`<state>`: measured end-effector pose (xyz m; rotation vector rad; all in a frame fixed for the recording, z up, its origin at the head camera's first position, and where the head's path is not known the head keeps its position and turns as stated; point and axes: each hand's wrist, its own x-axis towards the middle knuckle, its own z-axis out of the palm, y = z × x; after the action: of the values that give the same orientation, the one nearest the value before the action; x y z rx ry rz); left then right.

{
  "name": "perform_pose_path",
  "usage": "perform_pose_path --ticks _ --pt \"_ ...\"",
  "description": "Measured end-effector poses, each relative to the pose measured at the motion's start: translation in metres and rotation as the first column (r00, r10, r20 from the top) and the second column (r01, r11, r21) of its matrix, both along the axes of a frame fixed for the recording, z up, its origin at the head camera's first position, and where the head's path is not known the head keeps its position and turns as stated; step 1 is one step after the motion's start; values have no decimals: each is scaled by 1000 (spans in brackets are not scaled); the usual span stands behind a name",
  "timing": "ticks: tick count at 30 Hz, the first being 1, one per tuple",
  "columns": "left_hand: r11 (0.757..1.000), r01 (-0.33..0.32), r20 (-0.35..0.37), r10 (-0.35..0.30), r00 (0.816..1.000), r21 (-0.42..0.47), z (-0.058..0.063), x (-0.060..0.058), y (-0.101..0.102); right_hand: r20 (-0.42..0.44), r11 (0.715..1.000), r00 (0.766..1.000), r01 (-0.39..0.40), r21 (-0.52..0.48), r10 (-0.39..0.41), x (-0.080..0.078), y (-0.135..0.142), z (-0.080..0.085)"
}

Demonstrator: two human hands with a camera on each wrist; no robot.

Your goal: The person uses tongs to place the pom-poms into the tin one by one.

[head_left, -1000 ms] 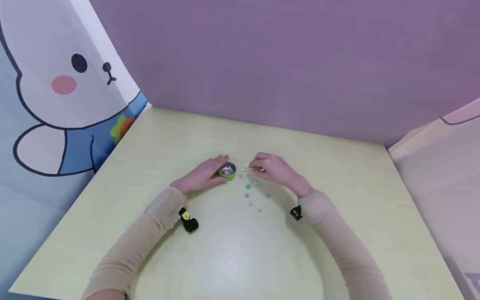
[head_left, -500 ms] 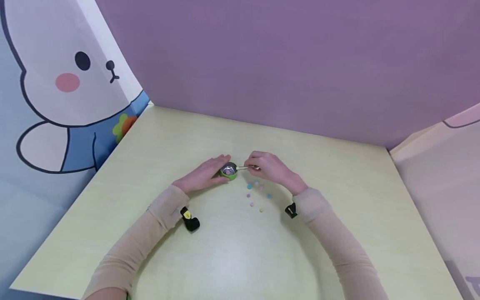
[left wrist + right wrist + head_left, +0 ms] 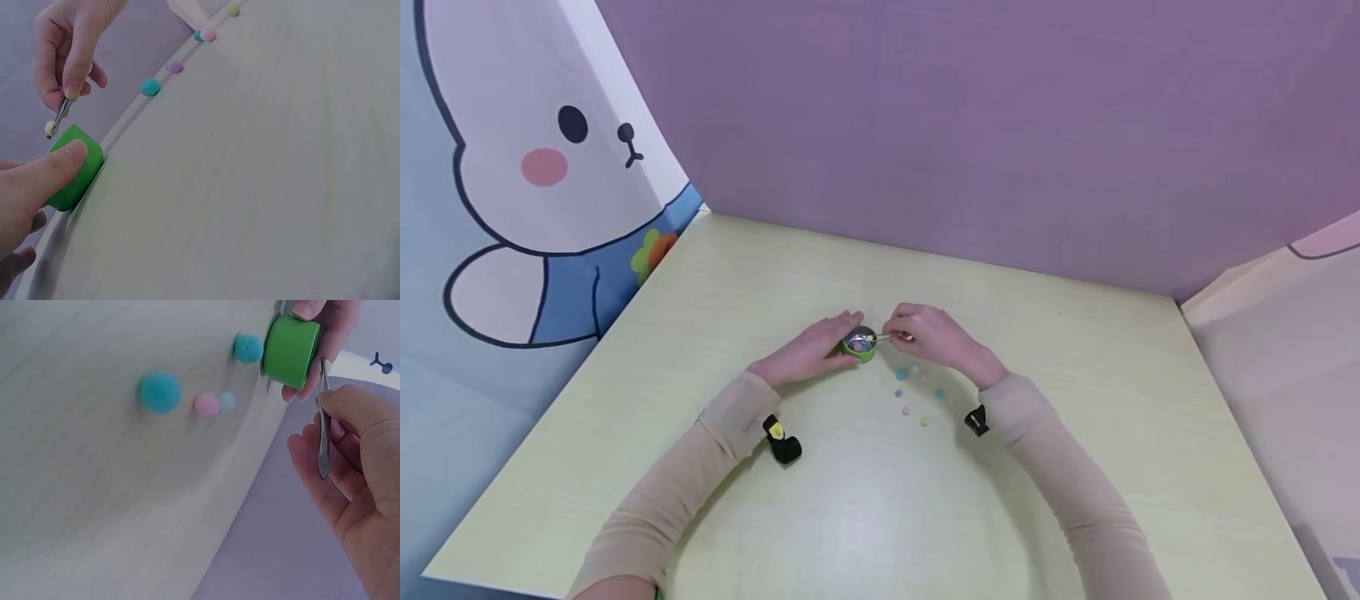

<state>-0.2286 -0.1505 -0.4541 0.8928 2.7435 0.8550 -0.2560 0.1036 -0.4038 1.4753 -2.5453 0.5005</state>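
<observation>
Tweezers (image 3: 324, 440), one metal pair, have moved leftward with the right hand (image 3: 940, 337) since the earliest frame, from a spot apart from the green cup (image 3: 859, 355) to a place with tips over its opening. Right hand: thumb and fingers pinching the tweezers; tips pressed together on one small pale-yellow ball (image 3: 49, 129), at the cup's rim in the left wrist view; whether ball and rim touch cannot be told. Left hand (image 3: 808, 352): thumb and fingers set on opposite sides of the cup, gripping it upright on the tabletop (image 3: 850, 508). Cup: green outside, silvery within, one pinkish item (image 3: 858, 346) inside. Loose on the tabletop, near side of the cup: seven small balls, well spread, comprising two turquoise balls (image 3: 159, 392), one pale-blue ball (image 3: 227, 402) just beside a pink ball (image 3: 207, 405), one purple ball (image 3: 175, 65), a second pink ball (image 3: 906, 411), and one yellow ball (image 3: 924, 422) nearest the wearer. Sleeves: beige, one black device (image 3: 786, 450) at the left wrist, another at the right. Surround: plain purple backdrop (image 3: 925, 125); at left, a panel with a printed cartoon animal (image 3: 497, 192).
</observation>
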Motion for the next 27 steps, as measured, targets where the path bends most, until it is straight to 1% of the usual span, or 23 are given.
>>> perform_pose_path --ticks 6,16,27 --pt "1000 2 2 -2 1000 -10 0 -1 1 6 1000 1000 -2 1 2 0 -1 -1" --pt "1000 10 -8 -10 1000 -4 -4 -3 3 30 1000 999 19 18 -19 1 -1 1" --pt "1000 13 -15 -13 1000 -8 -4 -5 2 25 999 999 38 22 -39 1 3 2"
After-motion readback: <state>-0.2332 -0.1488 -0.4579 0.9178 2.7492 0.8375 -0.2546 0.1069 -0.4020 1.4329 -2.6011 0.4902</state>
